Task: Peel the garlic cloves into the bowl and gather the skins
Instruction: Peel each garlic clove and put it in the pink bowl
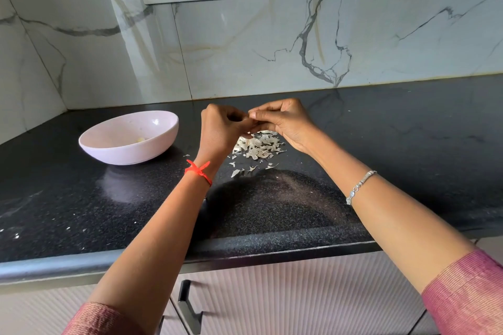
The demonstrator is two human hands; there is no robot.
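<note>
**Step in hand:** peeling, judged to be mid-clove. Both hands are raised just above the skins, their fingertips meeting.

**Left hand** [220,128]: fingers curled inward, tips pinched on something small. It is taken to be a garlic clove, though the fingers hide it.

**Right hand** [283,119]: fingers bent, thumb and forefinger closed at the same spot, apparently picking at the skin of the garlic clove.

**Next move, as judged:** strip the last of the skin and let it fall on the heap. Then carry the bare clove left to the bowl and release it over the rim. This calls for a fine fingertip pull, since the skin is thin and clinging.

**Bowl** [130,153]: pale pink, round and shallow, on the counter [381,144] to the left of the hands and apart from them. One peeled clove [140,140], small and yellowish, lies inside.

**Skins** [258,147]: a loose heap of white papery flakes directly under the hands.

**Stray flakes** [236,172]: scattered nearer the person, not yet gathered.

**Progress, as judged:** gathering has not begun. Whether any unpeeled cloves remain cannot be told.
</note>
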